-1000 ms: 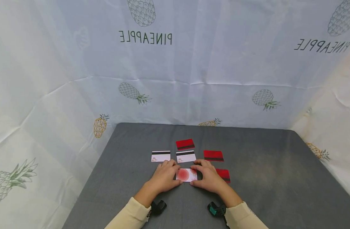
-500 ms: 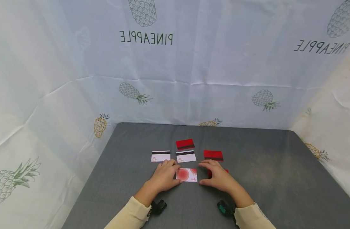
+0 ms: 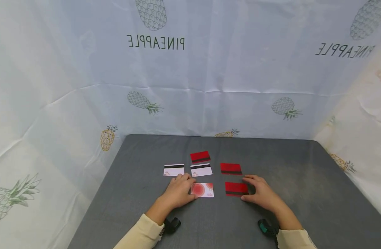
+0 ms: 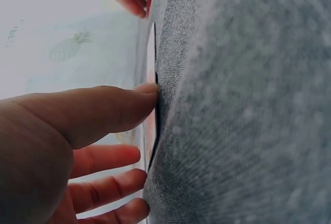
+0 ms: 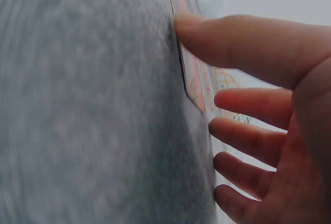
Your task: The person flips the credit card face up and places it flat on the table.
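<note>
A white card with pink-red circles (image 3: 205,190) lies flat on the dark grey table (image 3: 140,228). My left hand (image 3: 177,193) pinches its left end, thumb on the near edge and fingers toward the far edge. In the left wrist view the thumb (image 4: 139,97) touches the card's rim. To the right lies a red card with a black stripe (image 3: 234,188). My right hand (image 3: 262,194) is at its right end, thumb and fingers spread either side. In the right wrist view the right thumb (image 5: 207,32) meets a card's near edge, with the other fingers loosely extended.
Two white striped cards, a left one (image 3: 174,170) and a middle one (image 3: 201,170), lie behind the left hand. A red card (image 3: 200,157) is farther back; another red card (image 3: 231,168) lies beyond the right hand's card. A pineapple-print curtain (image 3: 206,76) surrounds the table.
My right hand has let go of the patterned card's right end and slid right to the near red card, uncovering it. The left hand has stayed on the patterned card.
</note>
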Tool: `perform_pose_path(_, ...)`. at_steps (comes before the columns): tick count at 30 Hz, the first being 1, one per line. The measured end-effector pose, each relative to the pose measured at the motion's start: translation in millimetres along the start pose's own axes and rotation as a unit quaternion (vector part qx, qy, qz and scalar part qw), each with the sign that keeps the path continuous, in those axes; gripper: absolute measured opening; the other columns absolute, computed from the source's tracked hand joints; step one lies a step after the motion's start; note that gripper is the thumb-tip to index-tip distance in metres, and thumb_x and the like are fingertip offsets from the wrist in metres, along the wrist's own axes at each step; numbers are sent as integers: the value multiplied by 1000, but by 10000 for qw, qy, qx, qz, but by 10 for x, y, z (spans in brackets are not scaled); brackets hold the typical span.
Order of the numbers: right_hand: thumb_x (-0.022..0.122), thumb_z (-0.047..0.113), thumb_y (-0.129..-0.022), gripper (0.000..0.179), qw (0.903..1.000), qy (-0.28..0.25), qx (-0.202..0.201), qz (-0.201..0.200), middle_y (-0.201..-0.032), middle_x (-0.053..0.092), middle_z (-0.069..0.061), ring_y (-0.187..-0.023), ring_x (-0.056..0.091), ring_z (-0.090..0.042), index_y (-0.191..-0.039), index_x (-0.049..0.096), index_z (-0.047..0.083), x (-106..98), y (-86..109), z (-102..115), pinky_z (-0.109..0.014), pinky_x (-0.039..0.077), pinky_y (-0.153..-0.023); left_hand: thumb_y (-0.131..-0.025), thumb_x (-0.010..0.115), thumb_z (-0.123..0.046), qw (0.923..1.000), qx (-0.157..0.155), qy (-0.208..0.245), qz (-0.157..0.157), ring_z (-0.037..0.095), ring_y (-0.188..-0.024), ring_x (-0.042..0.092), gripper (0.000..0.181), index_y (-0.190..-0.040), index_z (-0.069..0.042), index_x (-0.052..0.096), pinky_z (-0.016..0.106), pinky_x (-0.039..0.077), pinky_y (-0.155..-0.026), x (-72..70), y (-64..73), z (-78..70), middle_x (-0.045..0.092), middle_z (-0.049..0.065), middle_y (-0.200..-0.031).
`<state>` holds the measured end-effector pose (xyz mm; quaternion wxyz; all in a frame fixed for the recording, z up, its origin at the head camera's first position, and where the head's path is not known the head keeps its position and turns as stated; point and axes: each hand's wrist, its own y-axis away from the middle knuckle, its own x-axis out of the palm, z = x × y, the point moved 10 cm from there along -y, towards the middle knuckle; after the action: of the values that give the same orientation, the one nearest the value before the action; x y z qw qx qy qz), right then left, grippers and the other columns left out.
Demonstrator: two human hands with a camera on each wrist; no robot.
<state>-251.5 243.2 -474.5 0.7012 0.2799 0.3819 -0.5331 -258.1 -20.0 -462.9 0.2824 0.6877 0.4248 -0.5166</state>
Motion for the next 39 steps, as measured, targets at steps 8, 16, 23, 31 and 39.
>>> perform_pose_path(8, 83, 36, -76, 64, 9998, 22, 181, 73, -144, 46, -21, -132, 36, -46, -127, 63, 2, -11, 30, -74, -64, 38, -100, -81, 77, -35, 9988, 267, -260, -309, 21, -97, 51, 44, -118, -13, 68, 40, 45, -77, -124, -43, -163, 61, 3, -108)
perform_pose_path(16, 84, 36, -75, 53, 9997, 176, 74, -129, -137, 52, -18, -127, 42, -43, -118, 68, 9, 3, 23, -14, -61, 42, -98, -80, 77, -37, 9976, 552, -254, -321, 20, -102, 52, 44, -118, -16, 69, 37, 46, -80, -59, -183, -455, 60, 0, -108)
perform_pose_path(23, 87, 29, -71, 48, 9983, 273, -28, -505, -121, 60, -10, -117, 50, -36, -111, 69, 13, 6, 23, 96, -57, 45, -94, -79, 79, -41, 9975, 623, -260, -193, 17, -102, 52, 48, -120, -19, 69, 36, 47, -84, 100, -281, -650, 62, -3, -111)
perform_pose_path(31, 87, 27, -72, 44, 9979, 33, 179, -614, -95, 65, 6, -92, 54, -17, -110, 68, 15, 53, -9, 95, -42, 46, -82, -80, 77, -43, 9978, 541, -378, -43, 18, -104, 52, 45, -119, -21, 69, 38, 45, -83, 211, -326, -774, 62, -5, -113)
perform_pose_path(39, 85, 22, -76, 62, 9976, -490, 409, -281, -89, 60, 5, -80, 51, -12, -132, 60, 7, 99, -19, 33, -31, 45, -73, -79, 79, -45, 9979, 427, -476, -47, 19, -106, 51, 47, -118, -20, 69, 39, 43, -84, 258, -346, -772, 61, -4, -115)
